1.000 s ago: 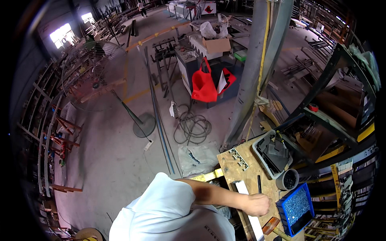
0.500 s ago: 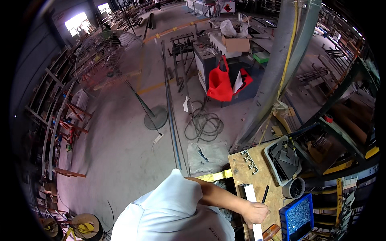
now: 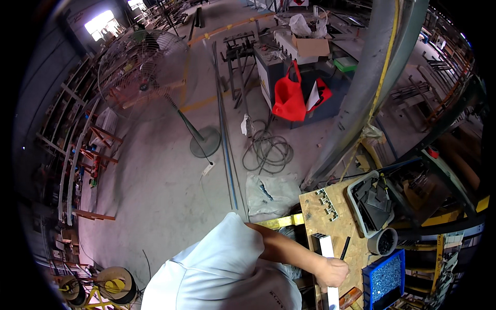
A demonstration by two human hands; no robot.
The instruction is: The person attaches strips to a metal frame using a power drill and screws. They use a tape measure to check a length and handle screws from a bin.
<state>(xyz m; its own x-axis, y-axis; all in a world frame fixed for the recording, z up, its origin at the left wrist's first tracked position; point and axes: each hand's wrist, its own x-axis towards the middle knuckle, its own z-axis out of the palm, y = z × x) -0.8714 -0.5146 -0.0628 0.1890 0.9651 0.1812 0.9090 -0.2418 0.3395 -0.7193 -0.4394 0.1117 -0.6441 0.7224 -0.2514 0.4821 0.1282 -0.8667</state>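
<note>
My left hand (image 3: 332, 272) is closed round a long white bar (image 3: 324, 247), seemingly a hollow profile, which lies on the wooden workbench (image 3: 310, 209). The profile shows on both sides of the fist. Close beside my knuckles a slim black stick-like tool (image 3: 345, 248) slants up; whether my fingers touch it I cannot tell. Just past the hand, an orange-brown piece (image 3: 351, 297) lies by the profile, its kind unclear. To the right stands a blue bin (image 3: 366, 284) of small bluish metal parts. My right hand is out of view.
On the bench are a notched metal piece (image 3: 327, 204), a grey tray (image 3: 353, 199) of dark flat plates and a grey tub (image 3: 383, 252) of small black parts. A steel column (image 3: 356, 103) rises behind. A pedestal fan (image 3: 205, 141) and coiled hose (image 3: 268, 155) stand on the floor.
The whole view has shifted slightly, with the scene a little further right and up. My left hand stays closed on the white profile at much the same place.
</note>
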